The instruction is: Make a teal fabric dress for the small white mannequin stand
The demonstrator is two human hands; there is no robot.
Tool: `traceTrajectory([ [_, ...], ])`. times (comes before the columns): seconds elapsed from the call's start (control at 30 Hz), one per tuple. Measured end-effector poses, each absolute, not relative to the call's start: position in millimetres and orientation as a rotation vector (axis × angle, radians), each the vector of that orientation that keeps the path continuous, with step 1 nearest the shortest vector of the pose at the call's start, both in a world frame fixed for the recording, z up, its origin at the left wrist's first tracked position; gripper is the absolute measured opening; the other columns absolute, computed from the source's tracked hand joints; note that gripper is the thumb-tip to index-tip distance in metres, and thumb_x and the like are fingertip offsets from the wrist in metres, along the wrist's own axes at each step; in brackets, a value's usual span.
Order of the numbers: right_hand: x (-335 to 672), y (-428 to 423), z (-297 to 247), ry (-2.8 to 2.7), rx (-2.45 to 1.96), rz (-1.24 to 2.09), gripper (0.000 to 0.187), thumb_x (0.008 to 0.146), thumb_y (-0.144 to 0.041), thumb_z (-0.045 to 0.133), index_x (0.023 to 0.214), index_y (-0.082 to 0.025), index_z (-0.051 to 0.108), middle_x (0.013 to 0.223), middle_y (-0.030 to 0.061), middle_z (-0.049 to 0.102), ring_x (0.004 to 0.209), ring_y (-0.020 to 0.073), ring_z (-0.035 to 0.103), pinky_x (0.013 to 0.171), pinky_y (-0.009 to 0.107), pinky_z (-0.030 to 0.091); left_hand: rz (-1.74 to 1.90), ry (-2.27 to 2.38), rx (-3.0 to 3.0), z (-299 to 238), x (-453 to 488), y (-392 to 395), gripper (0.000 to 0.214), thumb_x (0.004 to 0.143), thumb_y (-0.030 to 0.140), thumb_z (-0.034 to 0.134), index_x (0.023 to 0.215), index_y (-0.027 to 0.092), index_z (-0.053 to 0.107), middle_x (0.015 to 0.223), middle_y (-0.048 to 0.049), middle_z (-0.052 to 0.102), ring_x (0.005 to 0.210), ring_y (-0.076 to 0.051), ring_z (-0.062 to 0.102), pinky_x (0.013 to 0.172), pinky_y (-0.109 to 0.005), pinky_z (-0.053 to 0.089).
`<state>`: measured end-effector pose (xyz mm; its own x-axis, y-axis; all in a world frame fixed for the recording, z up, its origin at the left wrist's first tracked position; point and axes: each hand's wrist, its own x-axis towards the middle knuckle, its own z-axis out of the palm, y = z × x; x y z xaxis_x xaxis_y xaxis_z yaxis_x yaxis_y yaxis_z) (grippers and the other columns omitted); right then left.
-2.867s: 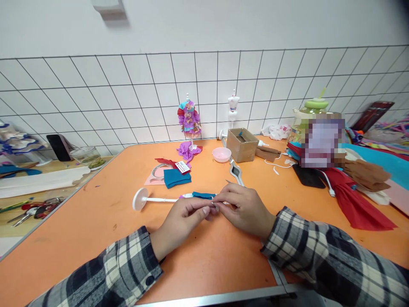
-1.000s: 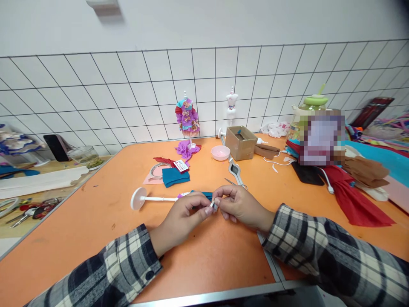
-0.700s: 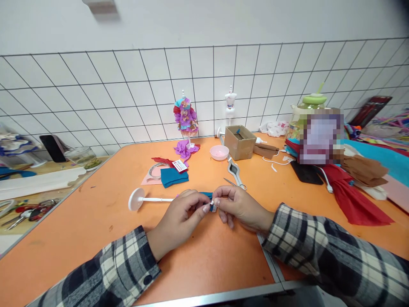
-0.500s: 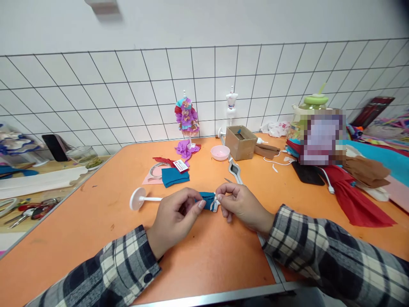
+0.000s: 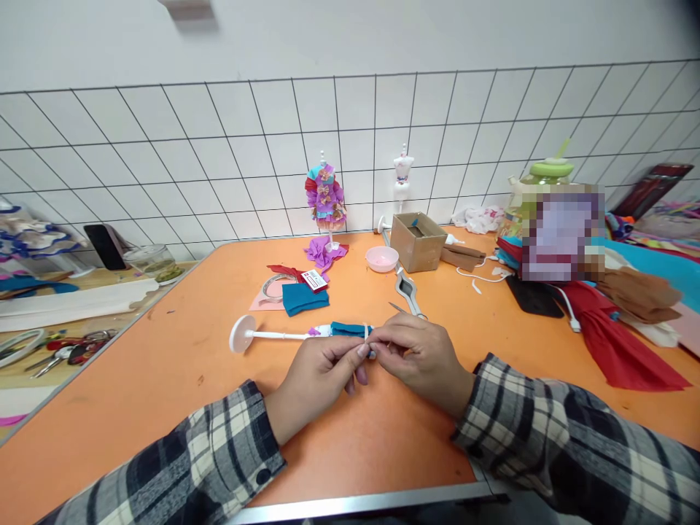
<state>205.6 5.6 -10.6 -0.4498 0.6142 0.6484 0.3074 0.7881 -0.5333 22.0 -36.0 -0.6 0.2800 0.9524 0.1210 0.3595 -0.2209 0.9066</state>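
Note:
A small white mannequin stand (image 5: 276, 335) lies on its side on the orange table, its round base to the left. Blue crepe-like material (image 5: 350, 329) wraps its torso, and a thin pale strip (image 5: 366, 332) crosses the wrap near the right end. My left hand (image 5: 322, 368) is closed at the near side of the torso, thumb and forefinger pinching by the strip's lower end. Touching those fingertips, my right hand (image 5: 421, 357) is also closed in a pinch there. Both hands partly hide the mannequin's upper end and most of what they grip.
Behind lie folded blue material (image 5: 305, 299), a tape roll (image 5: 275, 288), scissors (image 5: 405, 292), a pink bowl (image 5: 381, 259) and a cardboard box (image 5: 418, 244). A dressed mannequin (image 5: 327, 197) and a bare one (image 5: 403, 175) stand by the wall. Red fabric (image 5: 617, 346) lies right.
My left hand has moved right, off the middle of the blue wrap, to meet my right fingertips by the pale strip. More of the mannequin shows now. The view has shifted slightly.

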Motion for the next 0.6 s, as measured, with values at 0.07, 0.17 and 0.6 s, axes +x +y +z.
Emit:
traceTrajectory([
  [0.07, 205.2, 4.4, -10.2, -2.059, -0.69, 0.427, 0.012, 0.083, -0.019, 0.058, 0.084, -0.022, 0.069, 0.075, 0.0011, 0.064, 0.06, 0.0096, 0.056, 0.055, 0.021, 0.044, 0.941, 1.211, 1.763, 0.2, 22.7, -36.9, 0.036, 0.091, 0.041, 0.049, 0.078, 0.014, 0.068, 0.057, -0.0001, 0.062, 0.046, -0.008, 0.055, 0.048, -0.018, 0.045],
  [0.17, 203.7, 2.7, -8.4, -2.052, -0.715, 0.458, 0.01, 0.081, -0.017, 0.059, 0.08, -0.021, 0.068, 0.072, 0.0, 0.062, 0.055, 0.008, 0.053, 0.052, 0.019, 0.042, 0.965, 1.19, 1.788, 3.5, 23.9, -38.3, 0.035, 0.09, 0.039, 0.05, 0.074, 0.013, 0.068, 0.057, -0.0007, 0.061, 0.049, -0.009, 0.056, 0.05, -0.018, 0.047],
  [0.6, 197.6, 0.9, -13.0, -1.969, -0.793, 0.621, 0.01, 0.079, -0.018, 0.059, 0.079, -0.021, 0.069, 0.069, -0.0006, 0.061, 0.055, 0.0089, 0.053, 0.052, 0.02, 0.041, 1.04, 1.251, 1.797, 3.6, 27.4, -38.0, 0.031, 0.085, 0.029, 0.052, 0.061, 0.014, 0.064, 0.053, -0.0016, 0.062, 0.049, -0.011, 0.056, 0.051, -0.02, 0.045],
])
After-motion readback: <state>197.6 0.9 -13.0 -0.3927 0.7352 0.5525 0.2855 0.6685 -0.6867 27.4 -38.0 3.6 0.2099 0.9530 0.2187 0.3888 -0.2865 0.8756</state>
